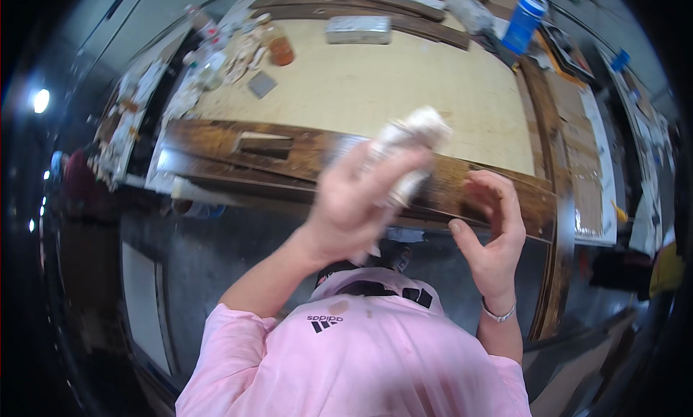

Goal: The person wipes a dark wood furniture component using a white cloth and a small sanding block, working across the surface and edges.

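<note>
My left hand [361,200], blurred by motion, grips a crumpled white rag [415,135] and holds it over a long dark stained wooden board [289,150] that lies across the front of the workbench. To the right, my right hand [494,229] has loosely curled, spread fingers with nothing in it. It is at the board's near edge, and I cannot tell whether it touches the wood. A bracelet circles the right wrist.
Behind the board lies a pale plywood sheet [375,78]. On it are a small grey square [261,84], an amber jar [280,49] and a grey block [357,29]. A blue container [523,20] stands at the back right. More dark boards run along the right side [556,200].
</note>
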`<state>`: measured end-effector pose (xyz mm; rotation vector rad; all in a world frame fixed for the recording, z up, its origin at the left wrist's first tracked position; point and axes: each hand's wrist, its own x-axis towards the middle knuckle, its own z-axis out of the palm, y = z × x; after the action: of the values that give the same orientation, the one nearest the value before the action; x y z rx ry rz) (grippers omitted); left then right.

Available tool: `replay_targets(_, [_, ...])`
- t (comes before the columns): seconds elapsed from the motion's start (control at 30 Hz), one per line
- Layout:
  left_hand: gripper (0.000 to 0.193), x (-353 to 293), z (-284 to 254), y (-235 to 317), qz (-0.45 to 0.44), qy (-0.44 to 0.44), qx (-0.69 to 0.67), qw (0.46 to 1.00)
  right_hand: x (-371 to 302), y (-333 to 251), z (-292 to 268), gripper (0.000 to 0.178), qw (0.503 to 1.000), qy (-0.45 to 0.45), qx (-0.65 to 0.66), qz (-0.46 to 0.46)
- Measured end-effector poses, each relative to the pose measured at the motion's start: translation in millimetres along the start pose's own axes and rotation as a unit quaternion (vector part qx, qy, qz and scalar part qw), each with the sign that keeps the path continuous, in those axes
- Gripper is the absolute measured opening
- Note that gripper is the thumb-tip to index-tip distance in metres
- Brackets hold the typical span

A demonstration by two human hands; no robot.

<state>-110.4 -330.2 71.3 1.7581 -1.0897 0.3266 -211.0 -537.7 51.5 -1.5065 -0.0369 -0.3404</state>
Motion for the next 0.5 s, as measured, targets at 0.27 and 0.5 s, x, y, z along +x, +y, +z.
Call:
replay_targets(0.27, [0.048, -26, -32, -19, 0.038, 0.018, 0.206, 0.978, 48, 39, 91, 0.086, 0.860, -0.154, -0.466, -0.142])
replay_targets(0.5, [0.047, -61, -118, -45, -0.081, 0.044, 0.295, 0.951, 46, 49, 99, 0.085, 0.822, -0.160, -0.522, -0.162])
